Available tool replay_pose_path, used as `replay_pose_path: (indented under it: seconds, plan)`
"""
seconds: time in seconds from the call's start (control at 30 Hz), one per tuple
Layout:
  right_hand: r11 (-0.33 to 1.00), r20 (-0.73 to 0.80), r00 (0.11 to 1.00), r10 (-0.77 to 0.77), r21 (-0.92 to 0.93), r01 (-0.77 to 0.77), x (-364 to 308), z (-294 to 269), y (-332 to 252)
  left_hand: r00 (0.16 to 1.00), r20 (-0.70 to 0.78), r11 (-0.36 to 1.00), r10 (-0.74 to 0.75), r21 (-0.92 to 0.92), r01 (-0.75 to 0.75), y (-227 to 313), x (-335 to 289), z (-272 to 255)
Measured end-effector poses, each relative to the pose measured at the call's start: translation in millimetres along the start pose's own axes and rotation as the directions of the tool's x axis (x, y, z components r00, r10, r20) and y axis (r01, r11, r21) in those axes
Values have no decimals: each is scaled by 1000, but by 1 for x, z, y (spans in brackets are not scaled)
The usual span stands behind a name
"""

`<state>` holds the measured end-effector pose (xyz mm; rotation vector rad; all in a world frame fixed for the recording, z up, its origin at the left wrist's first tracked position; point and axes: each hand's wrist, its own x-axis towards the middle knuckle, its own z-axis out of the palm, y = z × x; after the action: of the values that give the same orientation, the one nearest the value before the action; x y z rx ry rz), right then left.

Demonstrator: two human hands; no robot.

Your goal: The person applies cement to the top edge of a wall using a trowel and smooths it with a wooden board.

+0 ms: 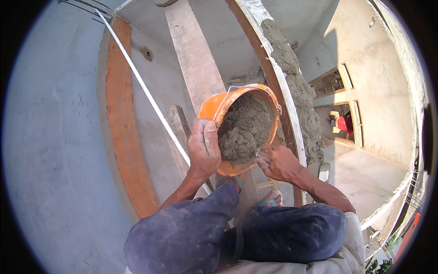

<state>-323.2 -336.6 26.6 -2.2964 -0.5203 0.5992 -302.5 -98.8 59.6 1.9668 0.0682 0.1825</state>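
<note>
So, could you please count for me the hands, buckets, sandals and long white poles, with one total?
Left hand and right hand: 2
Orange bucket: 1
Left sandal and right sandal: 2
Long white pole: 1
Total: 6

Orange bucket (pixel 210 107): base out of sight, inner floor buried under grey mortar (pixel 244 118). Left hand (pixel 204 144), at bucket's left side: some fingertips hidden behind it. Right hand (pixel 278 162), at bucket's lower right rim: curled fingers conceal grip; cannot tell what they close on. Plank (pixel 194 50) beyond bucket: far end cropped, near part covered by bucket. White pole (pixel 137 75) left of bucket: lower end hidden. Red shape (pixel 345 123), well right of bucket: too small to identify.
</note>
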Motion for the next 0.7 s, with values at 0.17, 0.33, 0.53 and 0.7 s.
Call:
replay_pose_path:
  seconds: [0.17, 0.33, 0.53, 0.7]
  plan:
    - [979, -63, 996, -67, 188, 78, -9, 19, -6, 998, -51, 997, -30, 67, 33, 3, 7, -4]
    - [927, 1, 1000, -2, 374, 2, -25, 4, -5, 993, -80, 993, -83, 79, 89, -8, 12, -4]
    - [879, -47, 995, 87, 474, -55, -37, -26, -10, 989, -132, 996, -66, 56, 74, -6, 33, -10]
    - [841, -129, 960, 250, 520, -149, -18, -60, 7, 980, -143, 990, -140, -4, 141, -8, 39, -19]
